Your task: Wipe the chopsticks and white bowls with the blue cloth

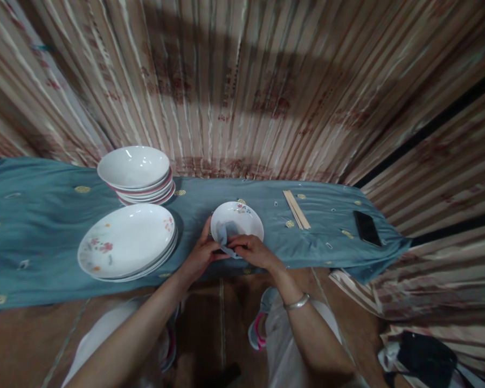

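Observation:
A small white bowl (248, 218) with a floral print inside its rim is at the front middle of the cloth-covered table. My left hand (204, 250) grips the bowl from its left side, thumb along the rim and fingers beneath the near edge. Over the bowl's near side, my right hand (253, 250) is closed on a thin bluish-grey cloth (223, 235). Part of that cloth lies against the inside of the bowl, and a strip hangs over the near rim. The right fingertips are partly hidden.
Left of the hands stand a stack of oval floral plates (133, 237) and, behind it, a stack of bowls (135, 167). Wooden chopsticks (296, 209) and a black phone (367, 228) lie to the right. Pleated curtains (234, 97) hang behind the table (44, 242).

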`<state>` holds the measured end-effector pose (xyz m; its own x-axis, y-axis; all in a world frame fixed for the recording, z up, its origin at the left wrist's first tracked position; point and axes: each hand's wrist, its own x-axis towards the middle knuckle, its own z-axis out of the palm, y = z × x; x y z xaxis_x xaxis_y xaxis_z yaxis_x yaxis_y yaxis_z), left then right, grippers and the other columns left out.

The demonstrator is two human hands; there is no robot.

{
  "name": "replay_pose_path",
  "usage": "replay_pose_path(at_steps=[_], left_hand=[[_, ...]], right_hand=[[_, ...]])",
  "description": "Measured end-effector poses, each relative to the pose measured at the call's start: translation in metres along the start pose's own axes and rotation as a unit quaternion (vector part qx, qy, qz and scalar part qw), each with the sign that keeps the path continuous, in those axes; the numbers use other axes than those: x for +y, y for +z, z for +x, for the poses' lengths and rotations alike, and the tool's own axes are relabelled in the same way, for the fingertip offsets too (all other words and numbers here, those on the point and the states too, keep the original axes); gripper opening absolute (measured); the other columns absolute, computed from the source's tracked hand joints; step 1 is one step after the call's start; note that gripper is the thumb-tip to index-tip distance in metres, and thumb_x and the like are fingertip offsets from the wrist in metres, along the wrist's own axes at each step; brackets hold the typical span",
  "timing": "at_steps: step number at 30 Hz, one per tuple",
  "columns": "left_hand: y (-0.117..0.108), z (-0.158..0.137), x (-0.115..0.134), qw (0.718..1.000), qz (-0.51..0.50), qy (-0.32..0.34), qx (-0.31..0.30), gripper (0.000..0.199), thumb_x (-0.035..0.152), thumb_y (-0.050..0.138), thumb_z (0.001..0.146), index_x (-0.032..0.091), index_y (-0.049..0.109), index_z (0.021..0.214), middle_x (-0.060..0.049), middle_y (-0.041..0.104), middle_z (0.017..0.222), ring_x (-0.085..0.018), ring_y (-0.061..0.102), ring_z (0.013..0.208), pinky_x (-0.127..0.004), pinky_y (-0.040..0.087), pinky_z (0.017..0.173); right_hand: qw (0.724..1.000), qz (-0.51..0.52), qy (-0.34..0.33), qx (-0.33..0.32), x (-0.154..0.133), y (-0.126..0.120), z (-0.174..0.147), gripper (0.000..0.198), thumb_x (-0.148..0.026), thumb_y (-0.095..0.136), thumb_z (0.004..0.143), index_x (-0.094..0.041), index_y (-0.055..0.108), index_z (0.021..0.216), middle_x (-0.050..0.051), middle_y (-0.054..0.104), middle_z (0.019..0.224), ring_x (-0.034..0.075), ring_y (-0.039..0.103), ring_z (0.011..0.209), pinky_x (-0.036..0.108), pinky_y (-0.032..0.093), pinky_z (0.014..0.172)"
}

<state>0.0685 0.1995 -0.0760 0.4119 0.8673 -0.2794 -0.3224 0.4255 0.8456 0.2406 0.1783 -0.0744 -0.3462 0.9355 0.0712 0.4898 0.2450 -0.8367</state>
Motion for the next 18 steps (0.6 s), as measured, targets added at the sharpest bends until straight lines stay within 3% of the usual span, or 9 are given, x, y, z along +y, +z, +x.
replay_pose_path(at_steps=[8,18], left_hand=[[0.004,-0.001,0.004,1.0,0.021,0.003,-0.004,0.096,0.012,0.066,0.066,0.041,0.019,0.144,-0.004,0.06,0.119,-0.019,0.065,0.082,-0.038,0.059,0.067],[0.003,0.002,0.004,1.0,0.026,0.002,-0.003,0.099,0.013,0.067,0.064,0.039,0.018,0.146,-0.006,0.057,0.126,-0.023,0.064,0.091,-0.04,0.059,0.068]], right_hand=[[0.998,-0.032,0.059,-0.011,0.009,-0.017,-0.013,0.026,-0.007,0.048,0.074,-0.016,0.072,0.075,0.002,0.072,0.092,0.014,0.066,0.083,0.023,0.048,0.075],[0.97,-0.227,0.091,0.021,0.012,-0.025,-0.02,0.027,-0.009,0.044,0.079,-0.018,0.067,0.068,0.003,0.071,0.081,0.014,0.063,0.078,0.022,0.044,0.072]])
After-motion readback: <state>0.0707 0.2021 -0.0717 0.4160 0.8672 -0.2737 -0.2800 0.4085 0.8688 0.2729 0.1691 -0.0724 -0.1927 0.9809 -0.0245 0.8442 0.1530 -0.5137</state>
